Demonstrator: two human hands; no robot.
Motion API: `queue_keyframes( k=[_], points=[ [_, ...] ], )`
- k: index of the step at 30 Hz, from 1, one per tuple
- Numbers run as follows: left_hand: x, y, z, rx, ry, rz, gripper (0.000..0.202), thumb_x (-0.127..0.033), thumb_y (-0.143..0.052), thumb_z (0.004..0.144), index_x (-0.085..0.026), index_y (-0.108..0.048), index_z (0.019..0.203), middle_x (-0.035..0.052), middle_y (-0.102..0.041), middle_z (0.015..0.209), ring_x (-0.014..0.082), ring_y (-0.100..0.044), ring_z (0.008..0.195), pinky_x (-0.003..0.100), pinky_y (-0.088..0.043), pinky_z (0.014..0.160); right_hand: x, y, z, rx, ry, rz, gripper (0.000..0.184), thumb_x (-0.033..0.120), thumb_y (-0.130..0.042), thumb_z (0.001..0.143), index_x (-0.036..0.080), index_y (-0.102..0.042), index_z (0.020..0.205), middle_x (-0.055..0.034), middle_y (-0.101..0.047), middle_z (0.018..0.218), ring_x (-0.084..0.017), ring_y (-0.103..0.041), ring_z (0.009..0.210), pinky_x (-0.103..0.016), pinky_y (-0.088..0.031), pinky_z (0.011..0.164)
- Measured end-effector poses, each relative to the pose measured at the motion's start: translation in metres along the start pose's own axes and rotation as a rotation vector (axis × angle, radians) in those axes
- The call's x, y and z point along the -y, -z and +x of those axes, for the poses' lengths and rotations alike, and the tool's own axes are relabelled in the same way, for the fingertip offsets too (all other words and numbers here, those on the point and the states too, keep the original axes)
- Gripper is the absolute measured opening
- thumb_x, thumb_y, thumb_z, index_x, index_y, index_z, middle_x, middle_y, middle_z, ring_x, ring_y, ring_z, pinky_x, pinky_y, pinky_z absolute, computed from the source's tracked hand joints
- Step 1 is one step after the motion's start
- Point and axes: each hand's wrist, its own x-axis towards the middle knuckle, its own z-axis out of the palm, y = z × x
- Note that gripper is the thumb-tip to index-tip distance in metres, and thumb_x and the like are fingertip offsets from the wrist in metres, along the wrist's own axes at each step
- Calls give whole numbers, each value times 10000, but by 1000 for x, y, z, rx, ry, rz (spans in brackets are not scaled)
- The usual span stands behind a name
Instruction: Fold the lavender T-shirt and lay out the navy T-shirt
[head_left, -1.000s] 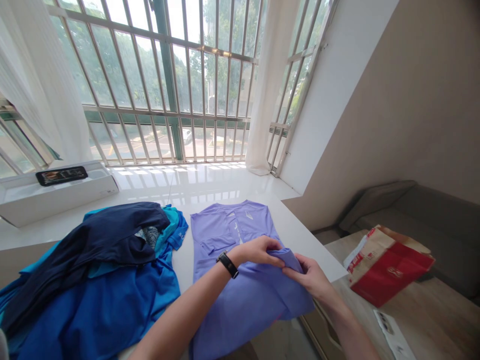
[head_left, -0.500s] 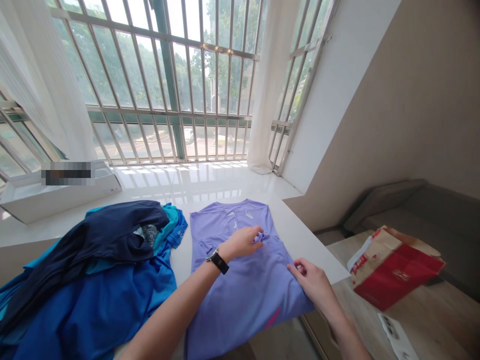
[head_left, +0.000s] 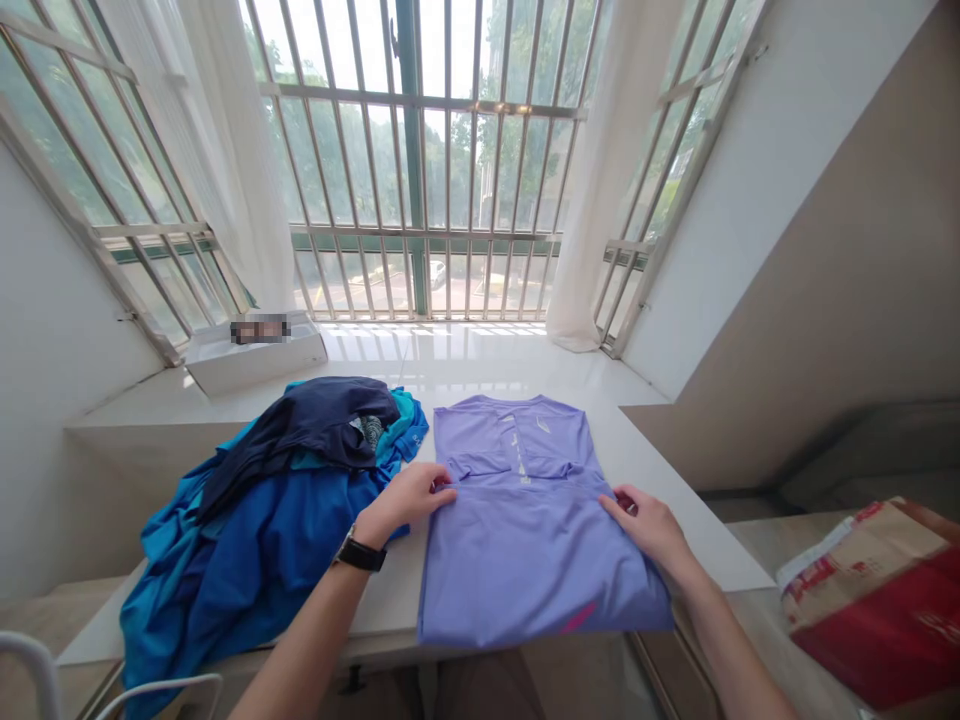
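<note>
A lilac short-sleeved athletic shirt (head_left: 525, 550) lies flat on the white counter (head_left: 480, 375), with a straight crease across its middle. My left hand (head_left: 405, 503), wearing a black wristband, rests on the shirt's left edge at that crease. My right hand (head_left: 649, 530) lies on the opposite edge, its fingers flat on the fabric. Left of the shirt is a heap of blue clothes (head_left: 255, 540), topped by a navy garment (head_left: 315, 420). My left wrist is close to the heap.
A white box (head_left: 255, 365) stands on the sill by the barred window (head_left: 420, 170), with white curtains (head_left: 607, 170) at its sides. A red and kraft paper bag (head_left: 874, 600) lies on a lower wooden surface at right. Chair rails show at bottom left.
The shirt now lies smoother and squarer, with a straight crease. My hands have moved apart to its two sides. The view has turned, shifting the scene rightward.
</note>
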Motion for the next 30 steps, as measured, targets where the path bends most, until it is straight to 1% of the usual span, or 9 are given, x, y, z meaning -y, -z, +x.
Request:
queue_keyframes(
  k=[4, 8, 13, 17, 19, 21, 25, 28, 30],
  points=[
    [6, -14, -5, -68, 10, -35, 229, -361, -598, 828, -171, -709, 892, 28, -658, 761, 176, -573, 700, 250, -418, 638, 0, 3, 2, 61, 33, 39, 462, 641, -499, 803, 218, -653, 699, -17, -677, 662, -192, -614, 648, -276, -433, 628],
    [6, -16, -1, -122, 2, -153, 206, -336, -568, 855, -171, -692, 855, 26, -683, 784, 171, -583, 710, 257, -440, 669, 0, 3, 4, 17, 7, 16, 480, 645, -493, 792, 211, -626, 634, -12, -639, 603, -188, -593, 625, -270, -407, 600],
    [11, -19, 0, -184, 22, -114, 162, -300, -571, 856, -176, -671, 830, 37, -674, 808, 185, -597, 759, 274, -470, 714, -7, 0, 8, 5, 9, -19, 480, 655, -490, 791, 221, -602, 618, -28, -661, 616, -188, -592, 615, -278, -418, 606],
    [7, -19, -4, -263, 57, -80, 143, -251, -559, 860, -192, -659, 944, 57, -670, 950, 200, -631, 843, 304, -512, 784, -1, -1, 2, -119, 1, -158, 404, 572, -487, 825, 209, -663, 845, -86, -715, 813, -237, -643, 729, -328, -483, 671],
    [-4, -20, -8, -379, 43, -15, 187, -225, -517, 886, -211, -637, 1028, 70, -648, 1066, 220, -633, 957, 339, -513, 862, 9, -4, -5, -248, 99, -236, 395, 495, -456, 871, 189, -653, 1024, -137, -700, 1019, -282, -648, 905, -384, -510, 778],
    [-20, -23, -15, -438, -10, 68, 235, -213, -460, 924, -227, -620, 1095, 79, -628, 1148, 234, -606, 1078, 369, -492, 942, 21, -11, -13, -272, 255, -259, 396, 444, -418, 920, 179, -640, 1113, -154, -664, 1148, -292, -614, 1055, -420, -493, 915],
    [-48, -41, -27, -195, -163, 235, 418, -351, -491, 951, -200, -525, 1339, 121, -538, 1393, 287, -490, 1294, 444, -384, 1096, 32, -29, -21, -22, 474, -299, 507, 506, -423, 950, 207, -577, 1329, -127, -575, 1376, -280, -514, 1278, -451, -400, 1093],
    [-47, -56, -34, -50, -183, 334, 679, -553, -469, 941, -175, -363, 1494, 150, -346, 1557, 338, -293, 1440, 526, -215, 1182, 26, -39, -21, 89, 477, -402, 614, 586, -400, 944, 262, -446, 1464, -95, -431, 1525, -298, -378, 1407, -522, -318, 1148],
    [-39, -60, -37, -19, -178, 350, 715, -611, -396, 951, -187, -319, 1522, 139, -268, 1593, 329, -216, 1472, 525, -161, 1198, 21, -40, -20, 115, 459, -446, 629, 601, -372, 951, 280, -395, 1492, -83, -376, 1558, -296, -327, 1437, -536, -286, 1165]
  ],
)
